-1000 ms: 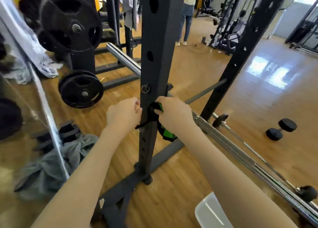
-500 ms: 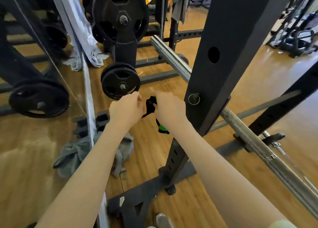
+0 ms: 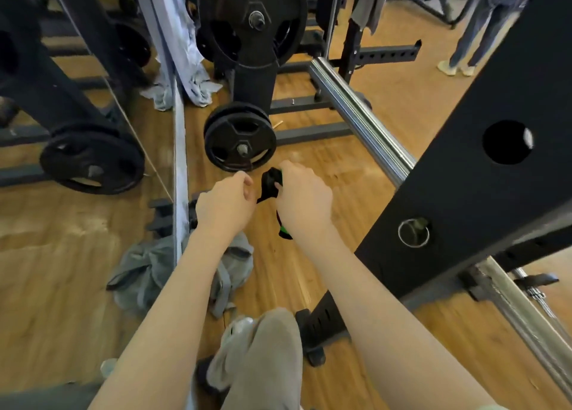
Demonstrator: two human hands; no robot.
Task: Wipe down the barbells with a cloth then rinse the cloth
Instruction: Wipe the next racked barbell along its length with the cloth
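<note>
A black and green cloth [image 3: 271, 181] hangs bunched between my two hands over the wooden floor. My right hand [image 3: 305, 200] grips most of it, and a green edge pokes out below the wrist. My left hand [image 3: 226, 202] has curled fingers, and the cloth's loose black corner reaches its fingertips. The chrome barbell [image 3: 356, 112] runs diagonally from the upper middle, passes behind the black rack upright [image 3: 464, 193] and continues toward the lower right. Both hands are to the left of the bar, apart from it.
Black weight plates [image 3: 241, 137] hang on a storage post ahead, with a larger one [image 3: 252, 19] above. A mirror [image 3: 77, 162] fills the left side. Grey clothing [image 3: 232, 261] lies on the floor. My knee [image 3: 266, 347] is below. A person [image 3: 483, 22] stands at the top right.
My view has swung left and down, and the rack upright now sits to the right. Both hands have stayed together on the cloth, moving away from the upright.
</note>
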